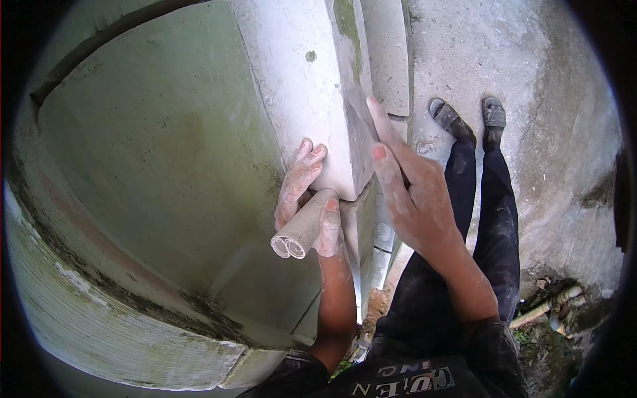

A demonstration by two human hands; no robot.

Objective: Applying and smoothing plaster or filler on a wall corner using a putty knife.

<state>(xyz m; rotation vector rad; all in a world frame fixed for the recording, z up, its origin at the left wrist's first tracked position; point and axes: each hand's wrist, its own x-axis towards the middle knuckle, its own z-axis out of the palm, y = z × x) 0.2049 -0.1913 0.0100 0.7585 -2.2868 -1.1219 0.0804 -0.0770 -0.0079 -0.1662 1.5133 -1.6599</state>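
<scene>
My left hand [302,189] is closed around a rolled-up pale sheet [302,225], whose end shows two spiral coils. It looks like sandpaper, though its grit cannot be made out. White dust coats the fingers, which lie close to the end of a white-coated ledge [298,86]. My right hand [421,199] pinches a thin grey flat piece [362,113] between thumb and fingers, along the ledge's right side face. Motion blurs that piece, so I cannot tell whether it is a folded sheet or a blade.
Left of the ledge lies a large green-stained recessed surface [166,146] with a curved raised rim [99,331]. My sandalled feet [494,113] stand on rough concrete [551,132] at the right. Pipes [544,308] and debris lie at lower right.
</scene>
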